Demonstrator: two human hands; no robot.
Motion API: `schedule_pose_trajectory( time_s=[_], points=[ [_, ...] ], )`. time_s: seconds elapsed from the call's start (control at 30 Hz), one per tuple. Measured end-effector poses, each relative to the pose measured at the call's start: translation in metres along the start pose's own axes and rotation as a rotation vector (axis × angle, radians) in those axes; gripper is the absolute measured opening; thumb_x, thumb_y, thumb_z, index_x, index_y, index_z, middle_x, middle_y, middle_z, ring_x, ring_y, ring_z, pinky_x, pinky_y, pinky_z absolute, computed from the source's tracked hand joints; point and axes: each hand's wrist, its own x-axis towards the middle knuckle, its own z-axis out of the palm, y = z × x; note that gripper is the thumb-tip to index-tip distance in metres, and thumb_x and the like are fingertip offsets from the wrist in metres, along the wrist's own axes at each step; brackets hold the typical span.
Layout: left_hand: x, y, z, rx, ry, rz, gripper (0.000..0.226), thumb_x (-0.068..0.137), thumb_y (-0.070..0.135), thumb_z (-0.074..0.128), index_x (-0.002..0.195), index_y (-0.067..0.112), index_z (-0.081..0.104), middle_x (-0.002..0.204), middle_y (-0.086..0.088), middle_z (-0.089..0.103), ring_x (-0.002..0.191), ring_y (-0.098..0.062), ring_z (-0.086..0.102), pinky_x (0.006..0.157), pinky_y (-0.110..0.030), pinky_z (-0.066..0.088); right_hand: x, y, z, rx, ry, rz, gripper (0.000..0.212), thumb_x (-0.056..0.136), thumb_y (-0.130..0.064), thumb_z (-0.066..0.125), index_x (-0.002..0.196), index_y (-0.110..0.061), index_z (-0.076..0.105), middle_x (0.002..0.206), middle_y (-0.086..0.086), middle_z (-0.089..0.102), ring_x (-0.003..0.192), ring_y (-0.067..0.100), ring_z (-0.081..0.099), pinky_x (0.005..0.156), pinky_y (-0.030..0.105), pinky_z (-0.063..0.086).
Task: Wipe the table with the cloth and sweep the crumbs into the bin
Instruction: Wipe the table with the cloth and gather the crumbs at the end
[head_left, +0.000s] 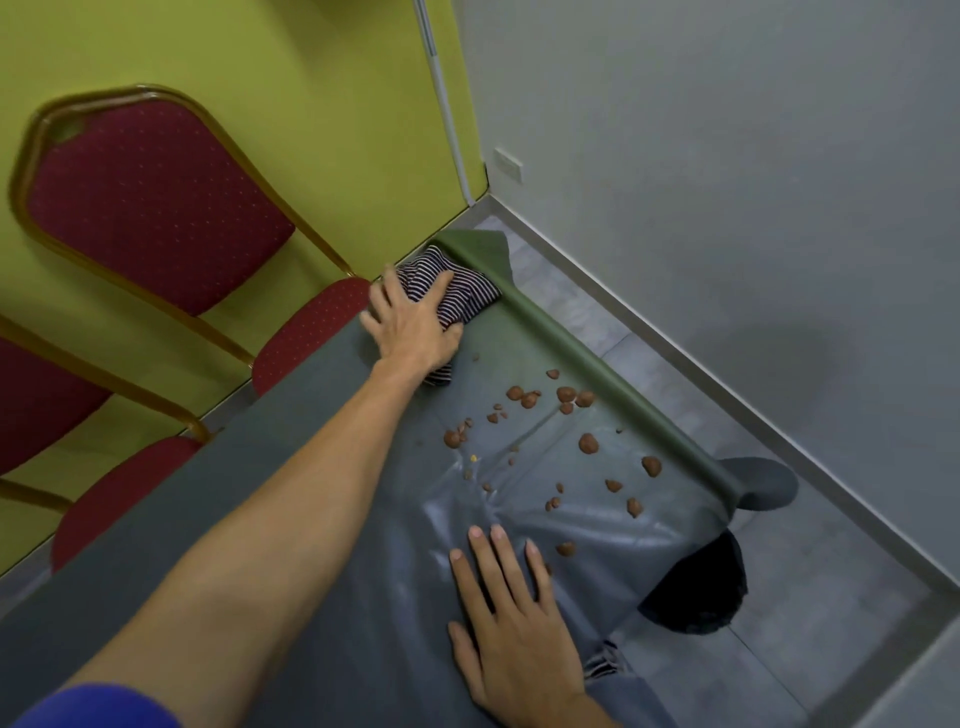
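Observation:
A striped dark-and-white cloth (460, 292) lies bunched at the far corner of the table, which is covered by a grey plastic sheet (311, 493). My left hand (413, 325) presses down on the cloth, fingers spread over it. Several brown crumbs (569, 410) are scattered on the sheet between the cloth and the table's right edge. My right hand (511, 629) lies flat on the wrinkled sheet near me, fingers apart, holding nothing. A dark bin (698, 592) stands on the floor below the table's right edge, partly hidden by the sheet.
A green rolled edge (597, 364) runs along the table's right side. Two red padded chairs (156, 202) with gold frames stand to the left against a yellow-green wall. A grey rounded object (766, 486) sits on the floor by the grey wall.

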Motion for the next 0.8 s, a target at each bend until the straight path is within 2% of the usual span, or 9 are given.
schedule_pose_trajectory(
  time_s=[0.07, 0.23, 0.3, 0.43, 0.5, 0.7, 0.8],
  points=[
    [0.0, -0.001, 0.005, -0.091, -0.068, -0.021, 0.068, 0.091, 0.043, 0.06, 0.146, 0.053, 0.022, 0.162, -0.017, -0.009, 0.147, -0.045, -0.004, 0.113, -0.067, 0.009, 0.0, 0.0, 0.0, -0.008, -0.009, -0.004, 0.072, 0.089, -0.049, 0.052, 0.151, -0.014, 0.039, 0.162, 0.012, 0.026, 0.149, 0.032, 0.024, 0.114, 0.056, 0.021],
    [-0.029, 0.001, -0.001, -0.136, -0.059, 0.118, 0.068, 0.093, 0.023, 0.061, 0.147, 0.049, 0.029, 0.16, -0.015, 0.01, 0.143, -0.041, 0.018, 0.11, -0.063, 0.031, -0.001, 0.001, 0.001, 0.0, -0.018, -0.011, 0.071, 0.093, -0.048, 0.05, 0.153, -0.013, 0.035, 0.163, 0.013, 0.023, 0.151, 0.032, 0.019, 0.115, 0.056, 0.018],
    [-0.06, 0.005, 0.005, -0.121, -0.069, 0.213, 0.073, 0.089, 0.02, 0.064, 0.146, 0.049, 0.031, 0.158, -0.013, 0.013, 0.141, -0.039, 0.021, 0.108, -0.063, 0.034, -0.001, 0.001, 0.001, 0.009, -0.029, -0.009, 0.071, 0.093, -0.048, 0.049, 0.153, -0.013, 0.034, 0.163, 0.013, 0.021, 0.151, 0.032, 0.018, 0.115, 0.056, 0.018],
    [-0.118, 0.015, 0.018, -0.031, -0.136, 0.513, 0.08, 0.083, 0.018, 0.065, 0.146, 0.053, 0.03, 0.16, -0.011, 0.013, 0.138, -0.037, 0.026, 0.105, -0.056, 0.039, -0.001, 0.001, 0.0, 0.017, -0.05, -0.007, 0.071, 0.093, -0.048, 0.049, 0.152, -0.012, 0.035, 0.163, 0.014, 0.022, 0.151, 0.032, 0.017, 0.116, 0.055, 0.017],
    [-0.125, 0.018, 0.016, -0.002, -0.127, 0.576, 0.079, 0.082, 0.018, 0.065, 0.145, 0.053, 0.031, 0.16, -0.009, 0.014, 0.136, -0.034, 0.029, 0.104, -0.053, 0.04, -0.001, 0.002, -0.001, 0.018, -0.054, -0.007, 0.07, 0.093, -0.048, 0.048, 0.152, -0.012, 0.035, 0.163, 0.014, 0.023, 0.151, 0.031, 0.016, 0.116, 0.055, 0.017],
    [-0.081, 0.031, 0.003, -0.138, -0.037, 0.385, 0.072, 0.088, 0.02, 0.065, 0.146, 0.049, 0.034, 0.158, -0.011, 0.017, 0.14, -0.035, 0.025, 0.108, -0.059, 0.035, -0.001, 0.001, -0.003, 0.02, -0.068, -0.005, 0.069, 0.095, -0.049, 0.045, 0.153, -0.013, 0.034, 0.163, 0.013, 0.02, 0.152, 0.031, 0.013, 0.117, 0.055, 0.014],
    [-0.079, 0.044, 0.01, -0.085, -0.076, 0.424, 0.073, 0.089, 0.019, 0.065, 0.147, 0.049, 0.032, 0.16, -0.01, 0.014, 0.141, -0.036, 0.022, 0.107, -0.063, 0.034, -0.001, 0.001, -0.003, 0.022, -0.06, -0.003, 0.069, 0.095, -0.049, 0.045, 0.152, -0.013, 0.035, 0.163, 0.013, 0.023, 0.152, 0.031, 0.015, 0.118, 0.054, 0.014]
  ],
)
